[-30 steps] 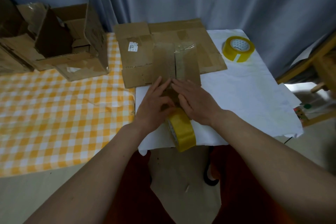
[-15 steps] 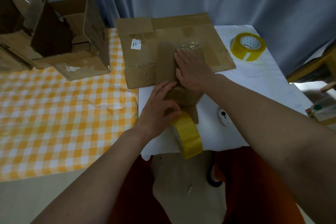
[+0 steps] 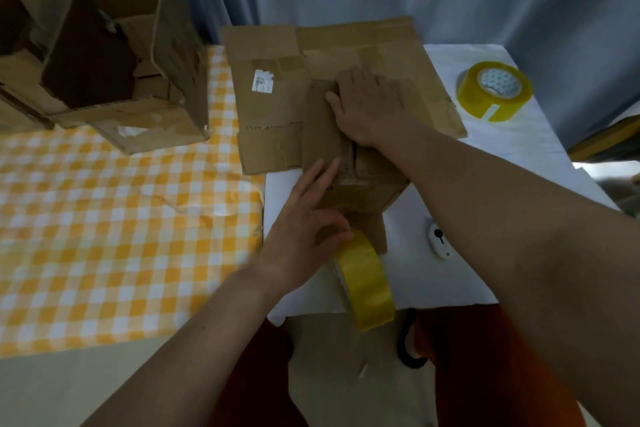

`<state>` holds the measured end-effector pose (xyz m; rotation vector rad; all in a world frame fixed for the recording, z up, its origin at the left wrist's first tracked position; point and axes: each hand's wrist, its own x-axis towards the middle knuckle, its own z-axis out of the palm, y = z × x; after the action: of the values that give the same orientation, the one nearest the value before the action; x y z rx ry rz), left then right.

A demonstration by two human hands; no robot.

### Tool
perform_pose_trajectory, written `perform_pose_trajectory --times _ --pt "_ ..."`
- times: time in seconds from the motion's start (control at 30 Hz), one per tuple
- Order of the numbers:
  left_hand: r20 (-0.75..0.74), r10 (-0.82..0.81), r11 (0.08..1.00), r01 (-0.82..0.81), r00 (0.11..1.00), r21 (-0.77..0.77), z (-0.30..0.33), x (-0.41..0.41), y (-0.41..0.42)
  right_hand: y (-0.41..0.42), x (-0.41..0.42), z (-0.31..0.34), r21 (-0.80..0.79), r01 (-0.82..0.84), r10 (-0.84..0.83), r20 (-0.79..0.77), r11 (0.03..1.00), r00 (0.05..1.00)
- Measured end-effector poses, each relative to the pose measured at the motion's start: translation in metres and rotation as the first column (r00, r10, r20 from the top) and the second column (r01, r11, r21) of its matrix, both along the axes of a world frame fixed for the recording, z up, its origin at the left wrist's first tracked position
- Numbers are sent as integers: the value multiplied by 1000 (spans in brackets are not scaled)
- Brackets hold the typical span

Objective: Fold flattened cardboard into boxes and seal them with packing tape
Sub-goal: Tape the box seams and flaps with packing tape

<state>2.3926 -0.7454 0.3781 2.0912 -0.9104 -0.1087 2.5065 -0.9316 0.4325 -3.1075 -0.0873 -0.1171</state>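
Observation:
A small brown cardboard box lies on top of a larger flattened cardboard sheet at the table's middle. My right hand lies flat with straight fingers on the far end of the small box's top. My left hand rests on the near left side of the box, fingers extended, thumb touching a yellow tape roll. That roll hangs from a tape strip at the box's near end, over the table edge. A second yellow tape roll lies flat at the right rear.
Open, worn cardboard boxes stand at the back left on a yellow checked cloth. A white cloth covers the right part of the table. A small white device lies near my right forearm. Grey curtains hang behind.
My right hand slid away from me along the box top, from beside my left hand to the far end. My left hand stayed near the tape roll. The camera view shifted slightly.

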Motion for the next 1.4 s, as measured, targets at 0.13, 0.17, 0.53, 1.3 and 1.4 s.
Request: perform_pose_trajectory --times 0.13,0.17,0.53,1.3,1.4 --pt "23 7 1000 -7 1000 -5 1 2 -1 -2 14 9 35 30 -29 -37 999 999" --pt "30 6 1000 -6 1000 0 2 3 -1 -2 15 10 26 33 -31 -64 999 997" --pt "86 13 1000 -11 996 -24 -3 0 -2 -20 -123 -20 -86 -206 206 -6 975 979" --pt "89 47 990 -34 995 -136 -11 -1 1 -10 -126 -10 237 -228 242 -28 944 970" --pt "103 51 990 -37 993 -133 -11 3 -1 -8 -106 -7 82 -200 209 -120 976 971"
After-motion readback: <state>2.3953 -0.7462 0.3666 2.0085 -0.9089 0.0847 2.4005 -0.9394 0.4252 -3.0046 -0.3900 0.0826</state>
